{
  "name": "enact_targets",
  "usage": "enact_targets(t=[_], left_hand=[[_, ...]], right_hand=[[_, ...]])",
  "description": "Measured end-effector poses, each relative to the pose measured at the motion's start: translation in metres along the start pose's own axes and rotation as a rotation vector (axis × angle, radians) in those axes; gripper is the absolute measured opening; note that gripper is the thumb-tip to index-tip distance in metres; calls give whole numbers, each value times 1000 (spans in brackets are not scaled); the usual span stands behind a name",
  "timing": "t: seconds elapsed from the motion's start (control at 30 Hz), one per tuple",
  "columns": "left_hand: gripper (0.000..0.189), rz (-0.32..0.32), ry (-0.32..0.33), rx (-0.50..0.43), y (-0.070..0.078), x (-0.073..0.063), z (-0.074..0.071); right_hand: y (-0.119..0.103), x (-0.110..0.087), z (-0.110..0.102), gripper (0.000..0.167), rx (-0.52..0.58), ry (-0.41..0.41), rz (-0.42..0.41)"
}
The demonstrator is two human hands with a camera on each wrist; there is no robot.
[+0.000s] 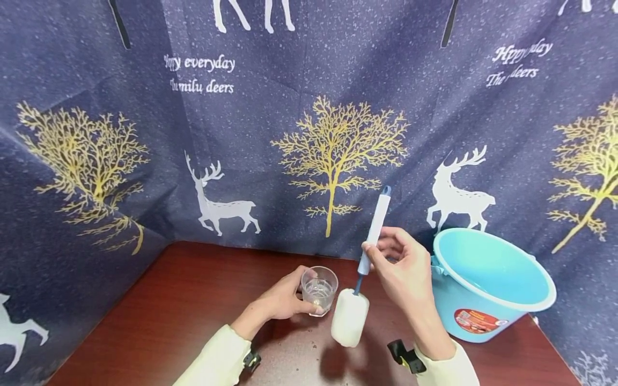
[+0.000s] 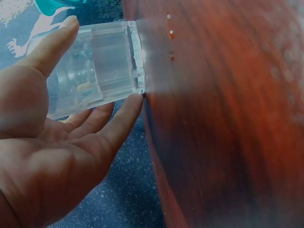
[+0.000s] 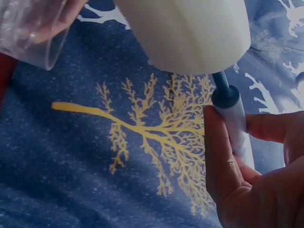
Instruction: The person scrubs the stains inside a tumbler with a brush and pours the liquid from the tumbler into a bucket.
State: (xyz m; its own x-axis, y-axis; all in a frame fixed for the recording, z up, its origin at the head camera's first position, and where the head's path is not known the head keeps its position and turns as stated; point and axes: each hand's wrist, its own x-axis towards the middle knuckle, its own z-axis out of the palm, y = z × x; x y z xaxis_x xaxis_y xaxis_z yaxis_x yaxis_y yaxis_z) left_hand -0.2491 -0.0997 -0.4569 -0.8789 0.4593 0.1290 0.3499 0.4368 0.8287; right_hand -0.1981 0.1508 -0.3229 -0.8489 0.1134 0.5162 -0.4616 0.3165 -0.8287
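A clear drinking glass [image 1: 320, 287] stands upright at the middle of the brown table, its base at the tabletop in the left wrist view. My left hand [image 1: 285, 296] holds it from the left, thumb on one side and fingers on the other. Just right of the glass, my right hand [image 1: 404, 268] pinches the pale blue and white handle of a sponge bottle brush [image 1: 350, 317]. The brush hangs tilted, its white sponge head down and apart from the glass. In the right wrist view, thumb and fingers [image 3: 266, 127] press the handle near its dark neck.
At the right stands a light blue bucket [image 1: 446, 308] with a red label, close to my right forearm. Small water drops [image 2: 171, 33] dot the brown tabletop [image 1: 203, 289]. A dark blue cloth [image 1: 299, 69] printed with deer and trees hangs behind the table.
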Motion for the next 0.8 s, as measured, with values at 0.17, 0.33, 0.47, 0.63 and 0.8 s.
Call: enact_targets(t=[0.17,0.33,0.47,0.63,0.8], left_hand=[[72,2,3,5,0,0,0],[72,9,5,15,0,0,0],[72,10,3,8,0,0,-1],[72,2,0,-5,1,0,-1],[72,1,-1,-11,1,0,-1]], right_hand=[[13,-2,-5,26,8,-86,111],[27,-1,-7,27,27,-149,212],[38,-3,-7,28,9,-220,295],[54,-7,-3,23,-3,-293,361],[72,-10,4,20,-34,-334,407]])
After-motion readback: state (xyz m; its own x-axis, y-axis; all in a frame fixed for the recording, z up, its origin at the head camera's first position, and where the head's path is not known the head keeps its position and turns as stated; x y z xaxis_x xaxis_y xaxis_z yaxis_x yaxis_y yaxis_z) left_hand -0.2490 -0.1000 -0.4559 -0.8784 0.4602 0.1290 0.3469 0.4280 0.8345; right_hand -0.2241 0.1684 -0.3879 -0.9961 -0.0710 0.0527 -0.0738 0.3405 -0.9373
